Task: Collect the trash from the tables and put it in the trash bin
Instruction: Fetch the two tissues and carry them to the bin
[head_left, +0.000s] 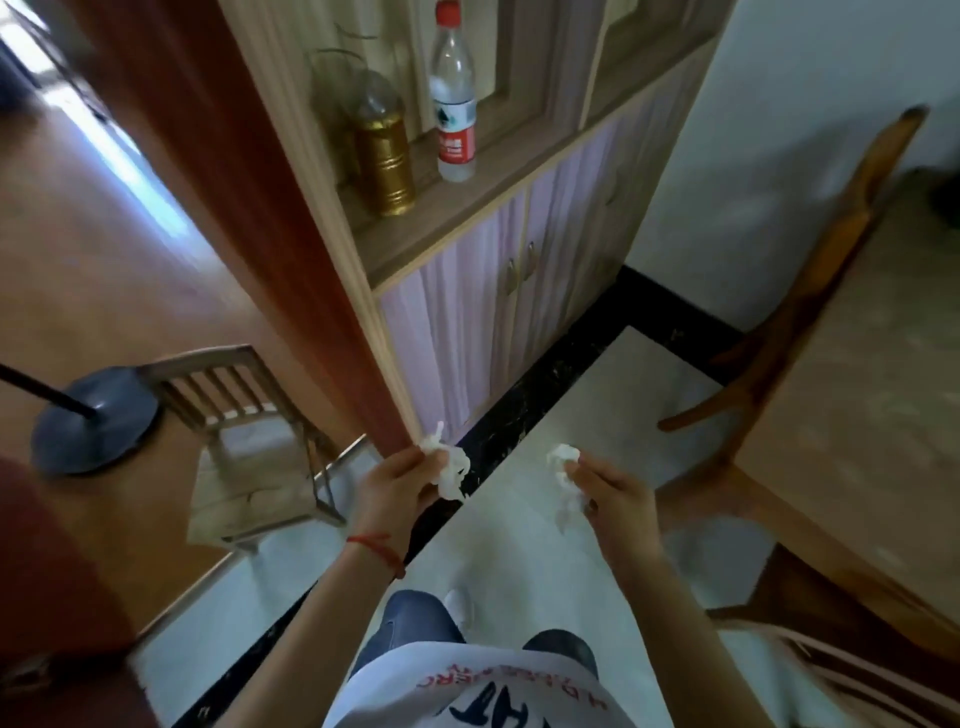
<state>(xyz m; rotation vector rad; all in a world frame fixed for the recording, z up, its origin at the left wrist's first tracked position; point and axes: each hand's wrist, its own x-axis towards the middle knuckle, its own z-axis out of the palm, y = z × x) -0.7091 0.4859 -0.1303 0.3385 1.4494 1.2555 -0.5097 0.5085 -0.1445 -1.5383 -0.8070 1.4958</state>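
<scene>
White tissue, left: a crumpled wad pinched in the left hand, its fingers closed round it and loose tails hanging free, held out from the body, I'd say so nothing drops while walking.
White tissue, right: a second wad clamped between fingertips and thumb of the right hand, level with the other; one piece per hand, likely so both go in one trip.
Below the grips: pale floor tile with a dark border strip.
Right of the grips: wooden table and its chair, bare where visible.
Left of the grips: a small wooden chair and a stand's round base.
Beyond the grips: cabinet with a plastic water bottle and a gold bottle on its shelf.
Trash bin: not in view, so the carry probably isn't finished.
</scene>
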